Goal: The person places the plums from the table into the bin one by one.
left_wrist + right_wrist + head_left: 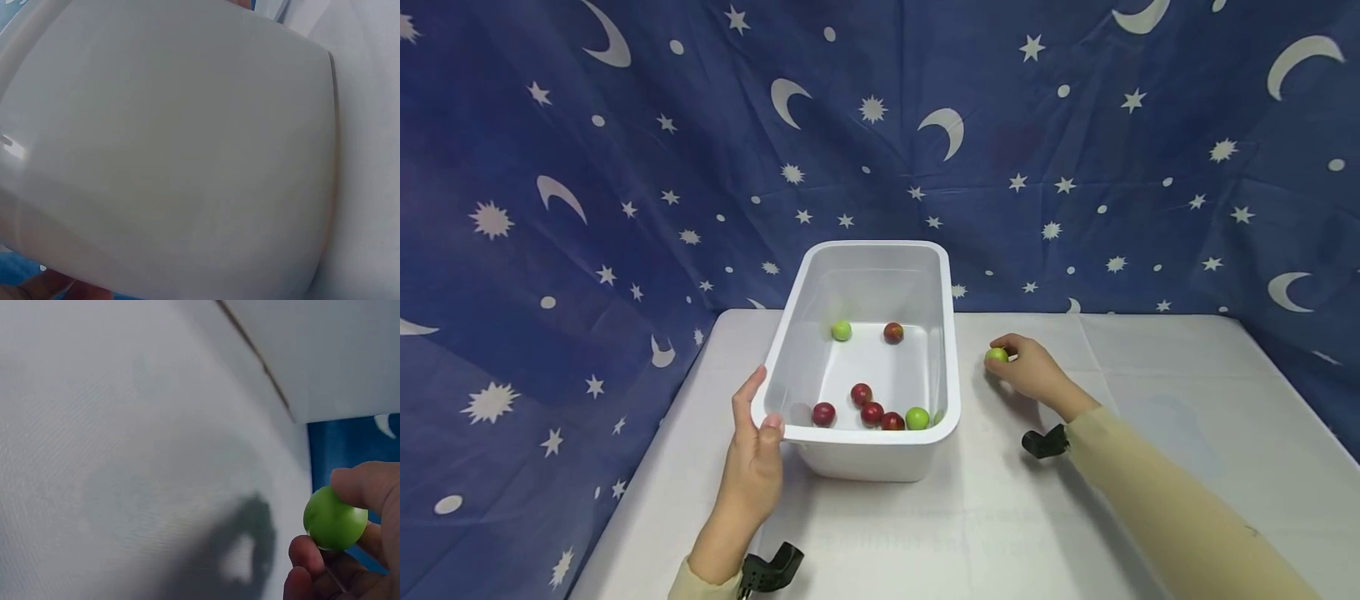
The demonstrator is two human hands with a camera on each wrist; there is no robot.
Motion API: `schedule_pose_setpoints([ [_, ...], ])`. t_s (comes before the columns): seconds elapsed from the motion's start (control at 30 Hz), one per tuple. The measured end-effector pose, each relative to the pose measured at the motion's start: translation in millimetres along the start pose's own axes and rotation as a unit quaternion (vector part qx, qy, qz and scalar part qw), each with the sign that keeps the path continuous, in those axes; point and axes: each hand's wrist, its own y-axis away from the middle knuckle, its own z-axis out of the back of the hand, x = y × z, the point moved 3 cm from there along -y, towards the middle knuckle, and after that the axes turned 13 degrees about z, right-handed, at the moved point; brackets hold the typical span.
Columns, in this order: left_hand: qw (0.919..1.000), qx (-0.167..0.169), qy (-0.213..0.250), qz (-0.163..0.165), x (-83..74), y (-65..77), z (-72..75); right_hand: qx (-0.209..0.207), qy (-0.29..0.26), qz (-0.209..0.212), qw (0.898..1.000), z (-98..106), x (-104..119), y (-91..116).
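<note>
A white plastic bin [865, 460] stands on the table. At its near left corner, the left hand [748, 479] grips the rim, thumb over the edge and fingers along the outer side. The bin's smooth wall [175, 144] fills most of the left wrist view. To the right of the bin, the right hand [1036, 373] pinches a small green plum [334, 519] between thumb and fingers, held above the cloth. Inside the bin lie several red plums [872, 413], mostly near the front, a green plum [917, 418] at the front right and another green plum [842, 331] farther back.
White cloth covers the table [1165, 467]. Behind and to the left hangs a dark blue curtain [850, 200] with moons and stars. A black wrist mount [772, 568] sits by the left sleeve, and another black mount [1045, 442] by the right sleeve.
</note>
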Motion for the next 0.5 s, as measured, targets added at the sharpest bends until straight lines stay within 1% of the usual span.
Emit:
schedule_pose_setpoints([
  [0.23,0.9999,-0.003,0.001,0.010,0.8,0.9,1.4,-0.020,-0.016,0.035,0.999,8,22,3],
  [0.5,0.9999,0.003,0.011,0.006,-0.7,0.6,0.5,-0.040,-0.019,0.064,0.997,20,50,9],
])
